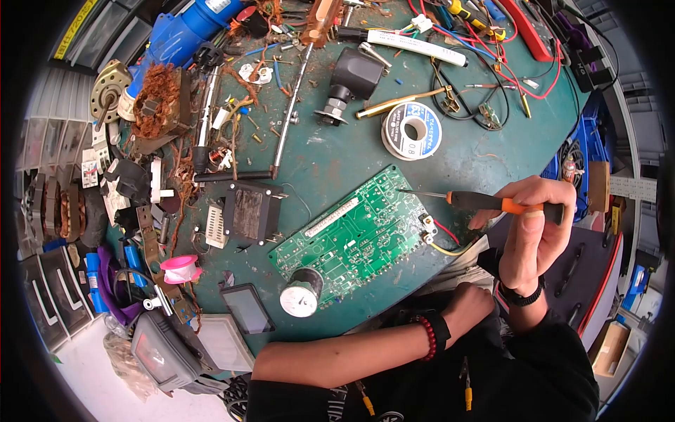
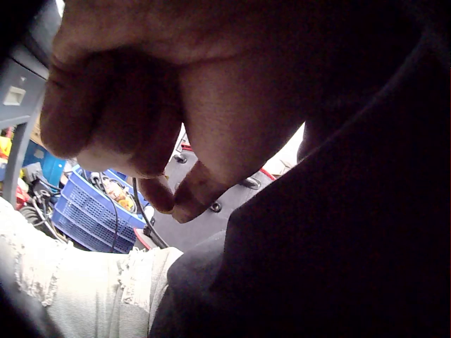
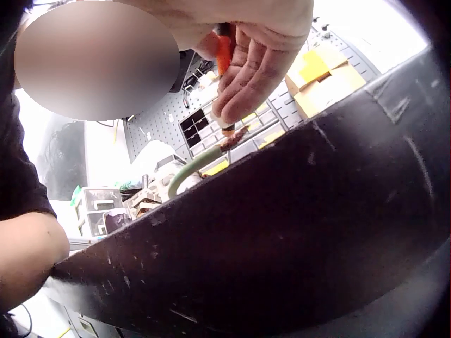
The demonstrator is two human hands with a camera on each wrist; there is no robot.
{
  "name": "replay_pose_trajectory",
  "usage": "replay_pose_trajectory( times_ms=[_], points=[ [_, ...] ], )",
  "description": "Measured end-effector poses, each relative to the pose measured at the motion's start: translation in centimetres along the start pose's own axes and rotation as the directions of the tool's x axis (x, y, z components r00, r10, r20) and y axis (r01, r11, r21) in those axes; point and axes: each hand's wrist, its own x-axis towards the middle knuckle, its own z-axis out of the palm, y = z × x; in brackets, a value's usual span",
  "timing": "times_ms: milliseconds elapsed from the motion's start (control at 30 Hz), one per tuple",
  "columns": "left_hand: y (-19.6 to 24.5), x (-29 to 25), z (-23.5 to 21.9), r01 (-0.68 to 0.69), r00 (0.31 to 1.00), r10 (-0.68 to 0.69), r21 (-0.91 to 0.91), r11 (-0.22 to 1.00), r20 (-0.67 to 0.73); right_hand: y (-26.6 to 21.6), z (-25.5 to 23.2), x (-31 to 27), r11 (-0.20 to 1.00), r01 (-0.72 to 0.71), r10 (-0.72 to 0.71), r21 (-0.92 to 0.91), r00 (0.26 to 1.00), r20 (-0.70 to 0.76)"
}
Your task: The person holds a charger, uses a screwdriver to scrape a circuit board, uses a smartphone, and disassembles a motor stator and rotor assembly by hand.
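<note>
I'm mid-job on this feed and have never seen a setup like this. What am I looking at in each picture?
There is no robot here: a person works with bare hands. The head picture looks down from a camera worn on the head; the other two come from cameras worn on each wrist.

On the green table lie a circuit board, a spool of wire, a pink spool, a white marker and many loose parts.

The right hand holds a screwdriver, its tip over the board; whether it touches, I cannot tell. The left hand is curled near the body, with nothing visible in it.
</note>
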Motion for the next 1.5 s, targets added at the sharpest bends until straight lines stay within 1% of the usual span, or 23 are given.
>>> replay_pose_trajectory(
  times_ms=[67,167,300,367,500,567,600,667,800,900,967,1000,1067,1100,1133,1167,1233,1267,1333,1367,1433,1467,1500],
  points=[
    [0.0,0.1,-0.1,0.007,1.000,-0.007,0.009,1.000,0.016,0.1,-0.1,0.0,0.998,-0.022,0.022,-0.050,1.000,0.010],
    [0.0,0.0,-0.1,0.006,1.000,-0.006,-0.013,1.000,0.018,0.0,-0.2,-0.1,0.997,-0.043,0.043,-0.064,0.999,-0.011],
    [0.0,0.1,0.3,-0.012,0.999,0.013,-0.040,0.999,0.041,0.0,-0.5,0.0,0.999,-0.028,0.028,-0.024,0.999,-0.023],
    [0.0,0.0,0.3,-0.026,0.999,0.026,-0.008,1.000,0.038,-0.1,-0.3,0.2,0.998,-0.021,0.021,-0.067,1.000,0.004],
    [-0.1,-0.1,0.3,-0.037,0.998,0.036,0.025,0.999,0.042,0.0,-0.5,0.3,0.997,-0.038,0.037,-0.072,0.999,-0.015],
    [-0.3,-0.3,0.2,-0.078,0.997,0.078,0.014,0.997,-0.018,0.1,-0.7,0.3,1.000,-0.012,0.012,-0.023,1.000,-0.029],
    [-0.2,-0.2,0.2,-0.087,0.996,0.088,0.014,0.996,-0.013,-0.2,-0.6,0.2,0.999,-0.038,0.037,-0.034,0.999,-0.029],
    [0.0,0.1,0.4,-0.024,0.998,0.025,-0.016,1.000,0.057,0.0,-0.4,0.2,0.998,-0.038,0.038,-0.060,0.999,0.005],
    [-0.1,0.0,0.4,-0.017,0.998,0.020,-0.044,0.999,0.064,-0.2,-0.4,0.1,0.998,-0.040,0.040,-0.058,0.999,-0.002],
    [-0.1,-0.1,0.5,-0.029,0.998,0.031,-0.043,0.999,0.047,-0.2,-0.5,-0.2,0.999,-0.032,0.032,-0.003,0.999,-0.020],
    [-0.1,-0.3,0.6,-0.035,0.998,0.035,0.004,0.999,-0.061,0.0,-0.4,-0.3,0.999,-0.039,0.039,-0.024,0.999,-0.010],
    [0.1,-0.2,0.6,-0.030,0.997,0.031,0.015,0.999,-0.075,0.2,-0.4,-0.4,0.999,-0.029,0.029,-0.034,1.000,0.010],
    [0.5,0.1,0.2,-0.020,0.987,0.023,-0.020,1.000,0.161,0.2,-0.2,-0.7,0.999,-0.026,0.026,-0.023,0.999,-0.021],
    [0.6,0.1,0.1,-0.009,0.959,0.021,-0.042,0.999,0.283,0.2,-0.1,-0.7,0.999,-0.028,0.027,-0.016,0.999,-0.039],
    [-0.4,-0.3,-0.2,-0.077,0.997,0.076,-0.016,0.997,-0.032,0.2,-0.3,-0.7,1.000,-0.004,0.004,-0.020,1.000,-0.024],
    [-0.4,-0.5,-0.2,-0.073,0.997,0.073,-0.020,0.997,-0.034,0.2,-0.3,-0.8,1.000,-0.008,0.007,-0.020,1.000,-0.019],
    [-0.4,-0.5,-0.2,-0.079,0.992,0.080,0.015,0.997,-0.094,0.0,-0.3,-0.7,1.000,-0.025,0.025,-0.018,1.000,-0.019],
    [-0.5,-0.3,-0.3,-0.079,0.992,0.081,0.020,0.997,-0.100,-0.1,-0.3,-0.7,1.000,-0.018,0.017,-0.019,1.000,-0.016],
    [-0.4,0.0,-0.4,-0.037,0.999,0.036,-0.059,0.998,-0.013,-0.2,-0.1,-0.9,1.000,-0.026,0.026,-0.010,1.000,-0.014],
    [-0.4,0.0,-0.3,-0.039,0.999,0.038,-0.059,0.998,-0.013,-0.3,-0.2,-0.8,1.000,-0.025,0.025,-0.011,1.000,-0.015],
    [-0.1,-0.2,-0.2,-0.029,0.997,0.028,0.011,1.000,0.074,-0.5,-0.2,-0.9,0.996,-0.017,0.019,-0.088,1.000,0.017],
    [0.0,-0.1,-0.2,-0.026,0.996,0.026,-0.002,1.000,0.084,-0.4,-0.3,-0.9,0.996,0.002,-0.001,-0.093,1.000,0.012],
    [0.0,0.2,0.0,-0.013,0.993,0.013,0.000,1.000,0.114,-0.3,-0.3,-1.2,0.996,-0.019,0.020,-0.092,1.000,0.011]
  ],
)
